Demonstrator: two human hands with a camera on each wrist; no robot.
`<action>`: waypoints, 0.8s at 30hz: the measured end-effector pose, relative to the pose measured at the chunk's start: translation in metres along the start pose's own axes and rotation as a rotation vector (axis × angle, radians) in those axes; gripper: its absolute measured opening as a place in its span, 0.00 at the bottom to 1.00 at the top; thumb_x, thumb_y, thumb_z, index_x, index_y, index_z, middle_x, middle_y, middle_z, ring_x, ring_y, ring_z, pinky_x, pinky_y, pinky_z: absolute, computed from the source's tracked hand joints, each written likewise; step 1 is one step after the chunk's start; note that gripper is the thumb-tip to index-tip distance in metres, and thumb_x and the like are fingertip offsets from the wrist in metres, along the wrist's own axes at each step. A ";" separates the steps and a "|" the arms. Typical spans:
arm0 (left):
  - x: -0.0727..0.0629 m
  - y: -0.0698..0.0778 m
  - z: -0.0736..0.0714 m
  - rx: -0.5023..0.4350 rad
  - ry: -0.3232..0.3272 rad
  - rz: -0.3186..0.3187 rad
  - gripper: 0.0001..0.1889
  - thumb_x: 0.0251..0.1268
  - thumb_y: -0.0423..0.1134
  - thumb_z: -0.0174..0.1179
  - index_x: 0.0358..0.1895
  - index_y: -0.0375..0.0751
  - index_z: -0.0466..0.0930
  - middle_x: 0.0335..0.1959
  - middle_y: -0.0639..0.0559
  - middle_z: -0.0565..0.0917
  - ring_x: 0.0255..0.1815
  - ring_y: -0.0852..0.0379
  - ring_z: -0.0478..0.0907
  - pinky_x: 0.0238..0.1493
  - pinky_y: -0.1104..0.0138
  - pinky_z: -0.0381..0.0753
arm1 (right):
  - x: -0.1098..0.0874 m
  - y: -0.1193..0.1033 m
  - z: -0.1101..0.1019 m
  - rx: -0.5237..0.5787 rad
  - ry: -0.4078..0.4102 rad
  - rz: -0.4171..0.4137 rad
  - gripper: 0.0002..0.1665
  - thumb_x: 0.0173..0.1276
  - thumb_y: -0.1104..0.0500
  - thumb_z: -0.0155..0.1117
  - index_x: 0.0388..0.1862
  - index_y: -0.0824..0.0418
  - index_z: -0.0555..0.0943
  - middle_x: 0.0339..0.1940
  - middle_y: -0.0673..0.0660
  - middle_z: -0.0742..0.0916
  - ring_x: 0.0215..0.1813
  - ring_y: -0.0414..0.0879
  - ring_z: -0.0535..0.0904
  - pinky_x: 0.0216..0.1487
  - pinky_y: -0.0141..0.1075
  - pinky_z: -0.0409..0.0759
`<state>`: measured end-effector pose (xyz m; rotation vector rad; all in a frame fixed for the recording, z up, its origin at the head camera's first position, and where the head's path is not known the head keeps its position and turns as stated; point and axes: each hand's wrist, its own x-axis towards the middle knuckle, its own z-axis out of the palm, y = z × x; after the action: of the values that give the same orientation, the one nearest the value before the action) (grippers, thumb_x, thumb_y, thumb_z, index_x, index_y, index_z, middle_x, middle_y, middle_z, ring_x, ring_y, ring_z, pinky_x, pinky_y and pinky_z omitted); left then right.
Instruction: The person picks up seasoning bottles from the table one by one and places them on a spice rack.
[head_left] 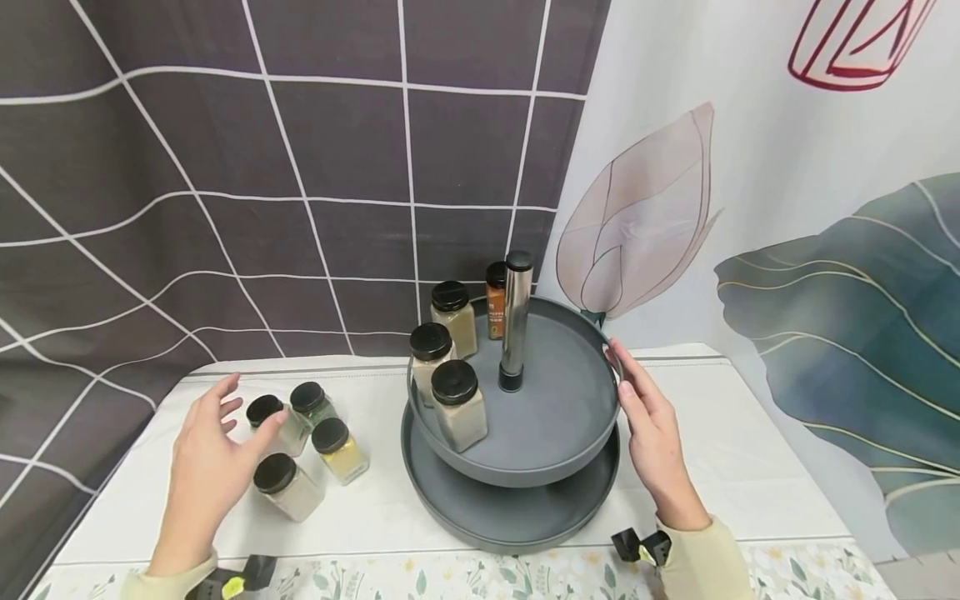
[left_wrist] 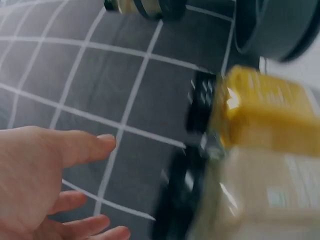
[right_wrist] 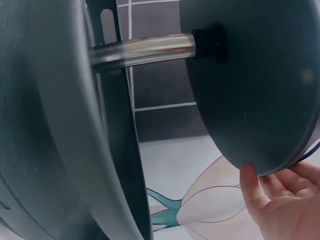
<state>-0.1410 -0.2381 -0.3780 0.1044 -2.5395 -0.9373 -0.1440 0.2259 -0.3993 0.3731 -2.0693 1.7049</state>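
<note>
A two-tier grey round tray stand, its upper tray (head_left: 566,392) set above a lower tray (head_left: 517,525), has a silver post (head_left: 516,325) through its middle. At the upper tray's right edge my right hand (head_left: 660,442) grips the rim, thumb low and fingers round the outside, as the right wrist view shows. My left hand (head_left: 213,462) hovers, fingers spread and holding nothing, beside several black-lidded spice jars. Among these are a yellow jar (head_left: 345,462), a pale cream jar (head_left: 295,497) in front and a green one (head_left: 315,407). In the left wrist view, the thumb points toward the blurred yellow jar (left_wrist: 270,105).
On the upper tray's left side stand pale spice jars (head_left: 461,417) with black lids. An orange-labelled bottle (head_left: 496,312) is behind the post. White cloth (head_left: 367,517) covers the table, with a floral strip (head_left: 450,579) in front. A dark grid-patterned curtain (head_left: 337,150) hangs behind.
</note>
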 end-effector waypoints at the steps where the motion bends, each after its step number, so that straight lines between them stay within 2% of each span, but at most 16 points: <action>1: 0.003 -0.005 0.001 0.002 -0.016 -0.002 0.42 0.60 0.40 0.72 0.74 0.31 0.60 0.67 0.27 0.68 0.61 0.29 0.74 0.54 0.42 0.77 | 0.000 0.000 0.000 -0.003 0.002 -0.002 0.26 0.84 0.63 0.39 0.77 0.65 0.63 0.75 0.65 0.70 0.75 0.40 0.66 0.71 0.23 0.63; 5: 0.011 -0.028 0.003 -0.021 -0.098 0.004 0.46 0.58 0.39 0.73 0.77 0.30 0.56 0.67 0.23 0.65 0.63 0.27 0.71 0.56 0.40 0.75 | 0.000 -0.001 -0.001 0.001 0.003 -0.002 0.26 0.84 0.64 0.40 0.77 0.64 0.64 0.75 0.66 0.70 0.75 0.38 0.66 0.71 0.23 0.64; 10: 0.016 -0.049 0.007 -0.038 -0.197 0.032 0.52 0.57 0.38 0.74 0.79 0.31 0.49 0.72 0.24 0.61 0.64 0.24 0.68 0.57 0.40 0.74 | 0.000 0.000 -0.001 -0.015 0.015 -0.004 0.26 0.83 0.64 0.42 0.76 0.64 0.65 0.74 0.66 0.71 0.74 0.38 0.67 0.69 0.23 0.65; 18: 0.021 -0.063 0.013 -0.102 -0.291 0.022 0.57 0.56 0.37 0.75 0.80 0.33 0.42 0.74 0.25 0.58 0.65 0.21 0.65 0.58 0.41 0.72 | -0.001 0.000 -0.002 -0.019 0.025 -0.010 0.25 0.82 0.65 0.44 0.75 0.65 0.67 0.73 0.66 0.73 0.73 0.39 0.68 0.68 0.24 0.67; 24: 0.025 -0.071 0.017 -0.148 -0.369 -0.039 0.57 0.58 0.40 0.74 0.81 0.35 0.39 0.74 0.24 0.58 0.64 0.16 0.62 0.61 0.35 0.70 | -0.001 0.000 -0.003 -0.011 0.024 -0.017 0.25 0.82 0.66 0.45 0.75 0.67 0.67 0.73 0.63 0.74 0.73 0.38 0.68 0.68 0.23 0.67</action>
<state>-0.1759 -0.2875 -0.4254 -0.0706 -2.7939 -1.2558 -0.1424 0.2290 -0.3996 0.3643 -2.0517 1.6795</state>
